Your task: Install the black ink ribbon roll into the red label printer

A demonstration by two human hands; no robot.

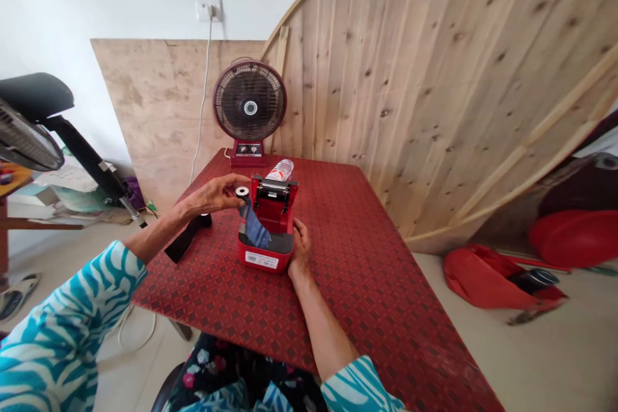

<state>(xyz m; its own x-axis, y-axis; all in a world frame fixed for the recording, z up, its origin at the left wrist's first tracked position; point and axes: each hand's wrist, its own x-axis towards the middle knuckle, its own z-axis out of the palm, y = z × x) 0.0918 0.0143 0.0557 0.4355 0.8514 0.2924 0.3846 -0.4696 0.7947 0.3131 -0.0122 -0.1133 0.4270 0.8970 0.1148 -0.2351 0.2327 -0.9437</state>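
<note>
On the table stands a red label printer (250, 256) with its lid raised and a white label on its front. My left hand (223, 194) is closed at the printer's upper left, its fingers on a small ribbon roll (242, 193) with a pale core. From that roll a strip of dark bluish ribbon film (257, 230) hangs down into the open printer. My right hand (300, 246) wraps round the printer's right side; its fingers are partly hidden behind the body. Left of the printer lies a black ribbon strip (182, 243) on the tabletop.
The table (347, 257) has a red patterned cover. A clear bottle (281, 170) lies behind the printer, and a dark red fan (250, 106) stands at the back edge. Another fan (29, 129) is at far left. A red bag (483, 280) rests on the floor at right.
</note>
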